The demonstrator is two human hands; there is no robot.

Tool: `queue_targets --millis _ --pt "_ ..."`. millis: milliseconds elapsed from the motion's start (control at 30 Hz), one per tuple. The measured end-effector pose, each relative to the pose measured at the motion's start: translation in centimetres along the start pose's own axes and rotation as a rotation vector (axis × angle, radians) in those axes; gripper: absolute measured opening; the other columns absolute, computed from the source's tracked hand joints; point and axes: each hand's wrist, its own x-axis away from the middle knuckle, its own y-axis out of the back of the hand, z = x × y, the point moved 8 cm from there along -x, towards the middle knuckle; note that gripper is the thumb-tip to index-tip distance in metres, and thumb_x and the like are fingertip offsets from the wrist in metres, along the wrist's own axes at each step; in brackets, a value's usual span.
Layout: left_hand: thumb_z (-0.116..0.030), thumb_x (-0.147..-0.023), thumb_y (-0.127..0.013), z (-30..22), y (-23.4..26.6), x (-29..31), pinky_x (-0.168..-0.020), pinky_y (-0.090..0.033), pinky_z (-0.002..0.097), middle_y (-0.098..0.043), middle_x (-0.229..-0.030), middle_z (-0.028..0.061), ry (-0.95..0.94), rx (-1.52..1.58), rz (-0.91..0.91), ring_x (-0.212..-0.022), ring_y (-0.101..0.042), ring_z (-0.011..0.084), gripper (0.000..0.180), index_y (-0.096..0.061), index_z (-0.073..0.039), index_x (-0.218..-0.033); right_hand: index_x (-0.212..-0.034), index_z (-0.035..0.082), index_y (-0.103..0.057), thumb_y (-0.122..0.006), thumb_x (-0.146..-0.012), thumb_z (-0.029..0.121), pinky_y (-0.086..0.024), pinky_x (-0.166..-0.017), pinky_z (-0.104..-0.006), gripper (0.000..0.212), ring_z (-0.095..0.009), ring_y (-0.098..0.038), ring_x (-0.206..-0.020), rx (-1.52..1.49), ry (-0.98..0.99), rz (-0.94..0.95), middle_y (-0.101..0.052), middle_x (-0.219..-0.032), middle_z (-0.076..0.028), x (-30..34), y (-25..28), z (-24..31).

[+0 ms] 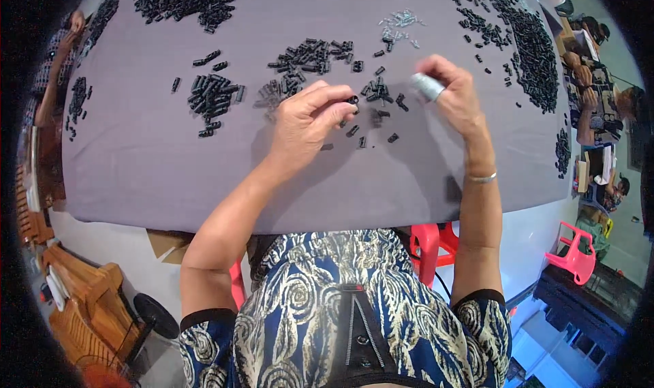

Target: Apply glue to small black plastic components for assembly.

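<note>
My left hand (308, 121) pinches a small black tubular plastic piece (353, 100) between thumb and fingertips, its round open end showing. To the right, above the cloth, is my right hand (458, 96), blurred by motion with its fingers bent. A silver-grey wrap (428, 87) covers one of its digits; whether anything is held there I cannot make out. Between the hands lies a loose cluster of black pieces (379, 90), with a few more scattered nearer me. Beyond my left hand is a larger heap of black pieces (310, 55).
A grey cloth (150, 163) covers the table. Another black pile (212, 95) lies left, small clear or silvery parts (402, 21) lie beyond, and big black heaps (535, 54) line the far and right sides. Another person's arm (54, 68) reaches in at the left edge.
</note>
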Motion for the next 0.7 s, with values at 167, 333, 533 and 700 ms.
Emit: queue_targets --millis 167,333,533,700 --pt "0.002 -0.083 -0.061 -0.2 0.1 0.1 -0.060 -0.047 0.0192 -0.056 -0.080 0.0018 -0.034 -0.045 0.005 -0.069 -0.056 0.0061 0.017 -0.064 0.002 -0.100 -0.086 0.003 -0.059 -0.070 -0.083 0.014 -0.044 -0.059 -0.0182 0.016 -0.002 -0.051 -0.069 -0.308 0.036 0.165 -0.055 -0.076 0.005 0.5 -6.2 3.6" --pt "0.002 -0.082 -0.062 -0.2 0.2 0.2 -0.059 -0.046 0.0197 -0.056 -0.079 0.0013 -0.060 -0.039 -0.002 -0.068 -0.054 0.0062 0.018 -0.064 0.001 -0.100 -0.085 0.004 -0.059 -0.067 -0.084 0.015 -0.044 -0.054 -0.0177 0.013 -0.001 -0.051 -0.064 -0.355 -0.029 0.233 -0.055 -0.074 0.005 0.2 -7.8 3.5" --pt "0.003 -0.080 -0.062 -0.7 0.1 0.1 -0.057 -0.043 0.0210 -0.055 -0.075 0.0016 -0.092 -0.092 0.004 -0.065 -0.053 0.0067 0.018 -0.064 0.001 -0.098 -0.084 0.005 -0.059 -0.066 -0.084 0.014 -0.043 -0.052 -0.0168 0.011 -0.001 -0.051 -0.061 -0.373 -0.055 0.197 -0.057 -0.073 0.004 -0.1 -7.4 2.9" --pt "0.003 -0.079 -0.063 -0.5 0.1 0.1 -0.056 -0.044 0.0218 -0.056 -0.074 0.0022 -0.114 -0.110 -0.022 -0.063 -0.053 0.0074 0.019 -0.065 0.001 -0.098 -0.083 0.004 -0.059 -0.067 -0.084 0.012 -0.042 -0.051 -0.0170 0.011 -0.002 -0.051 -0.059 -0.415 -0.083 0.192 -0.057 -0.072 0.004 0.0 -7.8 2.4"
